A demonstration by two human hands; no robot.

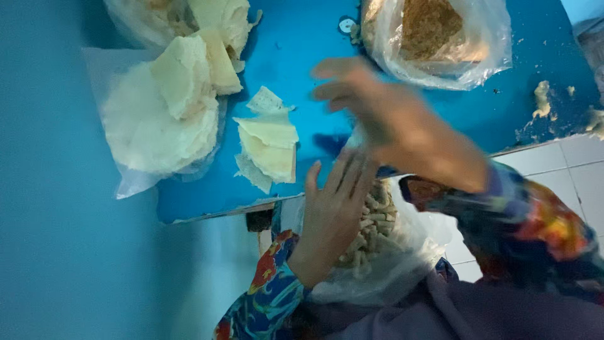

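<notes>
The left hand (330,211) lies flat, fingers spread and extended, on a clear bag of rolls (377,245) that sits in the lap at the near edge of the blue surface (314,38); its palm covers the pale finger-shaped rolls, and it pinches nothing. The right hand (393,119) hovers blurred above the surface edge, just over the left fingertips, fingers loosely spread and, as far as the blur lets me tell, empty. On the surface, just beyond the left hand, lies a small stack of cut wrappers (269,145), squarish pale sheets lying slightly askew. Left of it sits a round pile of whole wrappers (157,119) on plastic, with folded pieces on top, and another bag of sheets (189,16) lies beyond that. At the far right a bag of brown filling (434,34) stands open, and crumbs (542,99) dot the surface near the white tiles (566,170). To do this well, the left hand should keep its flat, light pressure so the rolls stay put without being crushed, and the right hand should slow down enough to lift only the top sheet, by one corner, since the thin sheets look likely to cling or tear.
</notes>
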